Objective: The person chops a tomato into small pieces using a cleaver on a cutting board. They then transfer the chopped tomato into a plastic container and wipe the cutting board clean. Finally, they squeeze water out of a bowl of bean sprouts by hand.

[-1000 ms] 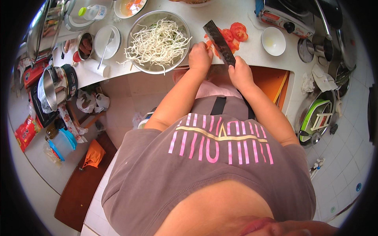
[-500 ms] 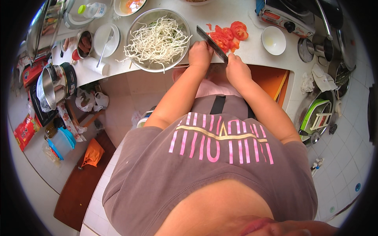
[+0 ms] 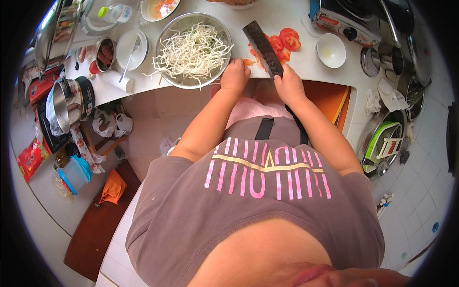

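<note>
A knife with a broad dark blade (image 3: 264, 48) is gripped by its handle in my right hand (image 3: 289, 87). Its blade now turns a wide face upward and slants to the far left across the cut tomato. Red tomato slices (image 3: 289, 39) lie on the white counter, some partly covered by the blade. To the left of the knife, my left hand (image 3: 235, 75) has its fingers curled together, with a small tomato bit (image 3: 249, 62) right at the fingertips. Whether the fingers pinch anything is hidden. Beside that hand stands a metal bowl (image 3: 168, 32) heaped with white noodle-like strands (image 3: 193, 51).
A small white bowl (image 3: 331, 50) and a portable gas stove (image 3: 351, 28) are on the right. Left of the metal bowl are a white dish with a fork (image 3: 136, 56), a tin of brown pieces (image 3: 105, 53) and a capped bottle (image 3: 115, 13). The counter's front edge (image 3: 330, 81) runs near my wrists.
The knife has tipped from edge-on to showing its broad face. My left hand has come away from the blade, slightly left and toward me.
</note>
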`<control>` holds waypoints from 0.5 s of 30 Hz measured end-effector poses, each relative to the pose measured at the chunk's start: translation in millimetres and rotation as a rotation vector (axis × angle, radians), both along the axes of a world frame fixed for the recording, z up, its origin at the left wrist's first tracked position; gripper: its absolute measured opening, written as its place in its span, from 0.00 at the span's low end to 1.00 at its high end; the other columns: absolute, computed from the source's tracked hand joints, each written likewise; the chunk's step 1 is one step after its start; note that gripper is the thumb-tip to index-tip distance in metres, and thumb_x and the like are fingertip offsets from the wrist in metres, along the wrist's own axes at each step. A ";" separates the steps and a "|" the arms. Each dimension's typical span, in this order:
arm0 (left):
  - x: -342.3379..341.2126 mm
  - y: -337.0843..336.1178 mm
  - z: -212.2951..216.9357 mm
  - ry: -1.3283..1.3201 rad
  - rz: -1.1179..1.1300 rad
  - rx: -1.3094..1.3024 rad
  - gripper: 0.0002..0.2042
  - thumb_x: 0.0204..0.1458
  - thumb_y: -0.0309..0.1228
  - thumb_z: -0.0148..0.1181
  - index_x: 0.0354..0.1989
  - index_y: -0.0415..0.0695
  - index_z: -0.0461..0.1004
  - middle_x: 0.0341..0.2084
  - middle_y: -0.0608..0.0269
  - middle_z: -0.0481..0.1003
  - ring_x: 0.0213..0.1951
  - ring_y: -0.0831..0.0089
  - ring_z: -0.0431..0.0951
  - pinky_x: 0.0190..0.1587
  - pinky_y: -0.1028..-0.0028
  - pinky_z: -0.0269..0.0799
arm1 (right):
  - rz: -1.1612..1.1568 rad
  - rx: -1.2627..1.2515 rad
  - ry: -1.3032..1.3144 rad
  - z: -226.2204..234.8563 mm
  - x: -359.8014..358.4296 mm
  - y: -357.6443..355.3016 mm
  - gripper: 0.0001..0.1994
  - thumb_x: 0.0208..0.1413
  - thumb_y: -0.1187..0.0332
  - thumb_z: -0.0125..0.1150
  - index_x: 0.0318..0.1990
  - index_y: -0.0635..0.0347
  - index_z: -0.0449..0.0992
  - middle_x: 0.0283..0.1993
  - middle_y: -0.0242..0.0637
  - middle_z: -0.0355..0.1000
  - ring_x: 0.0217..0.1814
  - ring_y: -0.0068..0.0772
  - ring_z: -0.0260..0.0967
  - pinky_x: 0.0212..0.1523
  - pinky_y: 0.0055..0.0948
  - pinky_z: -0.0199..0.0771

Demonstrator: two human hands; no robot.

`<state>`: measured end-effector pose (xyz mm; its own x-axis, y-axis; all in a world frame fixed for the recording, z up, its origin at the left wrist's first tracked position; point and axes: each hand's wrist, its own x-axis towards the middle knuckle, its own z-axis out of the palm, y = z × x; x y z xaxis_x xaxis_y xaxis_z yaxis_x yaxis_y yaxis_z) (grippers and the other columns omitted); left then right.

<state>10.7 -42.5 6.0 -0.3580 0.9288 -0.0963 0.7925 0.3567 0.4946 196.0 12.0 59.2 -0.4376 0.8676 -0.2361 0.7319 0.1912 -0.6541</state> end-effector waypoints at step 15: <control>0.0 7.7 -7.0 -0.012 -0.068 0.172 0.04 0.50 0.26 0.57 0.34 0.45 0.74 0.35 0.56 0.73 0.37 0.53 0.76 0.38 0.59 0.74 | -0.080 -0.065 -0.034 15.1 21.5 1.4 0.13 0.52 0.70 0.57 0.42 0.70 0.68 0.39 0.58 0.71 0.44 0.62 0.69 0.45 0.49 0.69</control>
<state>10.6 -34.8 -1.0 -0.2934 0.9540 0.0621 0.8057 0.2118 0.5532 217.5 13.4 74.3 -0.3586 0.8818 -0.3064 0.7653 0.0898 -0.6374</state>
